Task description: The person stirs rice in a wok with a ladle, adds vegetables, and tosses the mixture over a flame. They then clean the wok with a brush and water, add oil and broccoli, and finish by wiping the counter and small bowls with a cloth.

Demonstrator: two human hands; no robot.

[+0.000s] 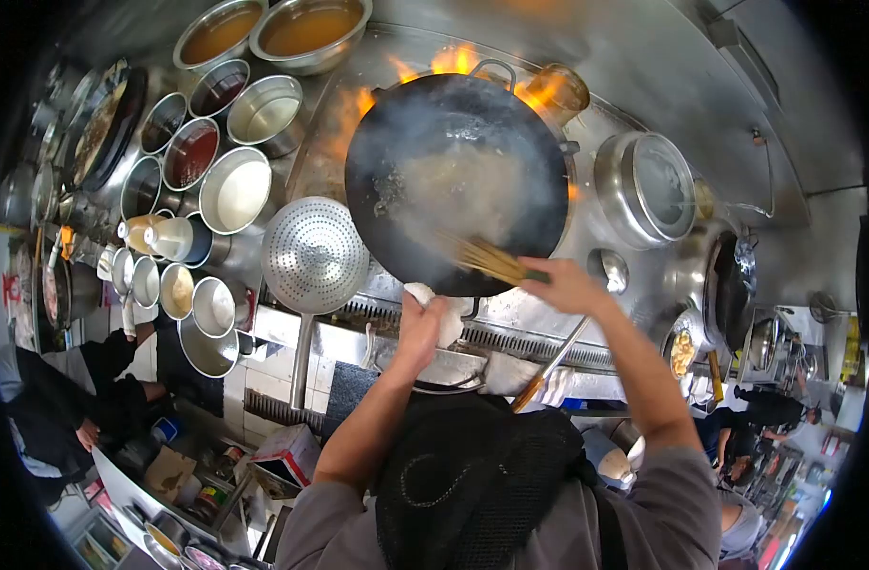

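A large black wok (539, 190) sits on the stove with flames around its far rim. Cloudy liquid and steam fill its middle. My right hand (566, 287) is closed around a bamboo wok brush (488, 258), its bristles down inside the near side of the wok. My left hand (421, 328) grips a folded white cloth (450, 325) at the wok's near edge, by the handle; whether the fingers also close on the handle is hidden. Left of the wok lies a perforated metal strainer (315, 255), its long handle pointing toward me.
Metal pots of sauce (189, 154) and white seasoning (235, 190) crowd the left side. Two bowls of brown liquid (311, 28) stand at the back. A ladle (609, 270) and a lidded steel pot (645, 188) are on the right. Other people stand at far left and far right.
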